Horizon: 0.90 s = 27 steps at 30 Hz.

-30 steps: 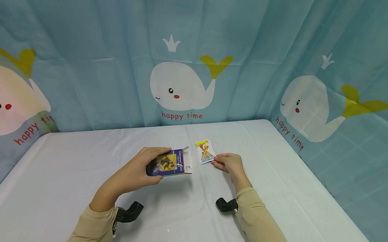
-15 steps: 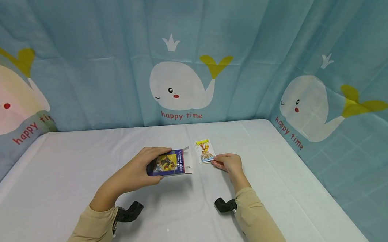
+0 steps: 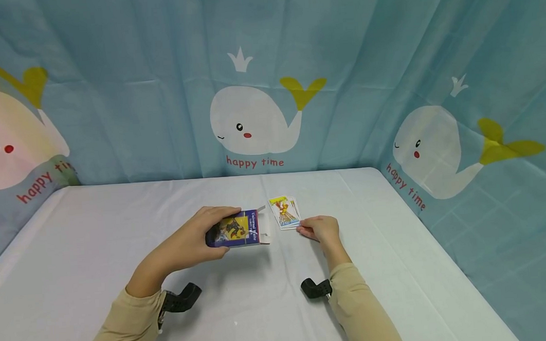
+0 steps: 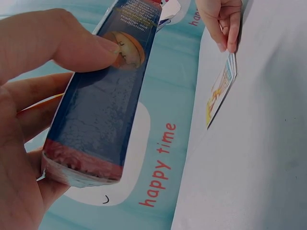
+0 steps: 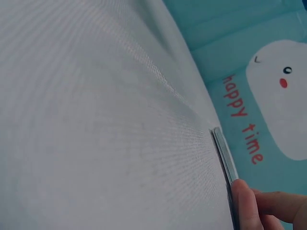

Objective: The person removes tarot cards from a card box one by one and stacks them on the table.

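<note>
In the head view my left hand [image 3: 190, 240] grips a blue tarot card box [image 3: 233, 229] by its two long edges, above the tablecloth. The box's open flap [image 3: 263, 226] faces right. Up close in the left wrist view, the thumb presses the box's narrow dark-blue side [image 4: 96, 115]. Right of the box, a small stack of tarot cards [image 3: 284, 212] lies face up, slightly fanned, with a figure carrying staves on the top card. My right hand [image 3: 322, 229] pinches the stack's near right corner between thumb and fingers. The right wrist view catches the cards [image 5: 223, 158] edge-on.
A white cloth [image 3: 243, 316] covers the table. Behind and to the right hangs a blue curtain [image 3: 364, 57] printed with whales. Black wrist camera mounts [image 3: 182, 299] stick out from both forearms.
The top card has shifted left and tilted, so the cards beneath show along the right edge. My right hand has barely moved, and my left hand with the box stays in place.
</note>
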{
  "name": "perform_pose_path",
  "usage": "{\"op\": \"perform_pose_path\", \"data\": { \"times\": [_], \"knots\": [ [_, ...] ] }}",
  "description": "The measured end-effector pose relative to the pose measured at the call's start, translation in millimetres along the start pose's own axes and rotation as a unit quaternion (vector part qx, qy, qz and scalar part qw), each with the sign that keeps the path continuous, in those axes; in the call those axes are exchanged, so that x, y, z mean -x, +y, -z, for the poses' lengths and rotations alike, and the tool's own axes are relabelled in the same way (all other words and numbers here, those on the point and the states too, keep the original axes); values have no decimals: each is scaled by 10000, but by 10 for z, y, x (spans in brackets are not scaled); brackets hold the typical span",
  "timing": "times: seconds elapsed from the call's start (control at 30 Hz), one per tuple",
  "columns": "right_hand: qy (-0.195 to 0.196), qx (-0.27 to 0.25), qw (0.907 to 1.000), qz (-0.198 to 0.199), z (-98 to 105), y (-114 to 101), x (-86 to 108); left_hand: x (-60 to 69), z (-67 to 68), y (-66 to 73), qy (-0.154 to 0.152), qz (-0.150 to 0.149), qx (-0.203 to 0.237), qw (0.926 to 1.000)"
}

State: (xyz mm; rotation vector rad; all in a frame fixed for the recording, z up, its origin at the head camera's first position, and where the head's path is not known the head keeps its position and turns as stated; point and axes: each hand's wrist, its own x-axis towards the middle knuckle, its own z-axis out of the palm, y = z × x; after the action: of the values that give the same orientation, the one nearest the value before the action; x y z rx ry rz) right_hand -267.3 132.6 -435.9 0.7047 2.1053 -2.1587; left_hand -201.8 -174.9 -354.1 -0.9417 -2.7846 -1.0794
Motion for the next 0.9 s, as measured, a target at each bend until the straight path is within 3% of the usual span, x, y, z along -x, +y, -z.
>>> {"op": "perform_pose_path", "data": {
  "times": [0.2,0.37,0.47,0.77,0.9],
  "knots": [
    [-92,-80,9998,130,12,-28,20,0,17,17,30,-20,-1,10000],
    [-118,592,9959,679,14,-119,-30,3,28,20,35,-8,-5,10000],
    [-64,1180,9875,1044,5,-179,-83,8,32,16,28,3,-9,10000],
    [-57,2333,9625,1384,-261,-291,-231,16,36,6,35,28,-74,10000],
    [242,3132,9400,1333,-416,-286,-255,18,37,15,48,84,-54,9999]
  ]
}}
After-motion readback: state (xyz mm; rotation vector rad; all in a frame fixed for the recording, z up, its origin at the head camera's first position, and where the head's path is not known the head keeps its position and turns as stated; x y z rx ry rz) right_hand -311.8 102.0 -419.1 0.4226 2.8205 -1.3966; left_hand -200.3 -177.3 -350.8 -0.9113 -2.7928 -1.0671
